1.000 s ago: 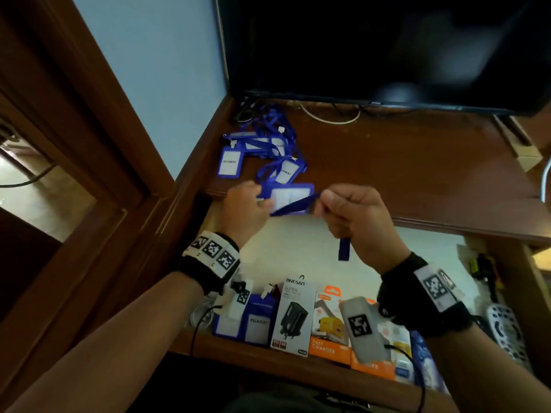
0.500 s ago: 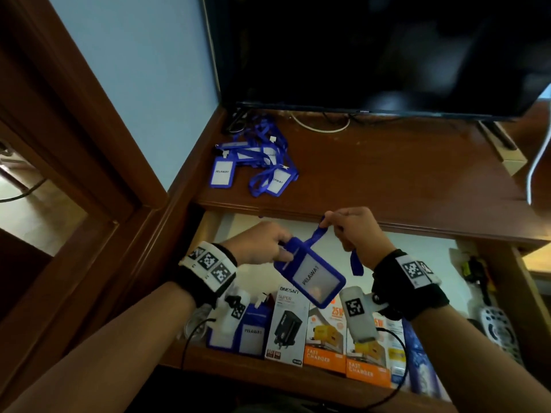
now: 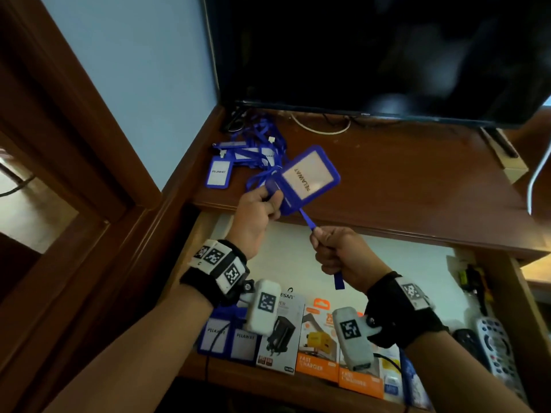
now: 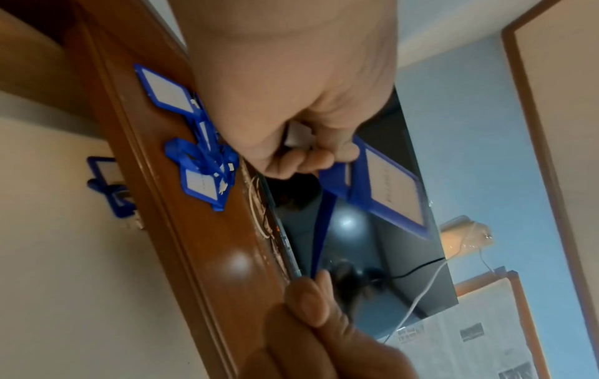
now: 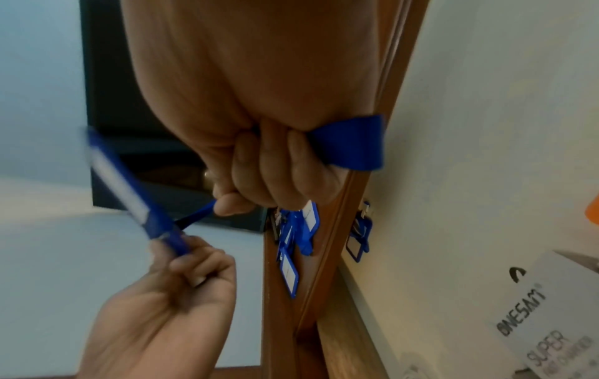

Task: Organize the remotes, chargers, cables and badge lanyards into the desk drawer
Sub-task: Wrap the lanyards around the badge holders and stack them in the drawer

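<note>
Badge holder (image 3: 307, 178) now raised (left hand (image 3: 256, 217) gripping), strap (image 3: 307, 221) taut.

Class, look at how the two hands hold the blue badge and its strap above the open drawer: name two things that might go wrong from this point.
1. The left hand grips the badge holder at one end only, while the right hand pulls the strap taut; the holder might slip out or its clip strain.
2. The strap's loose end dangles over the charger boxes in the drawer and might snag there.
</note>
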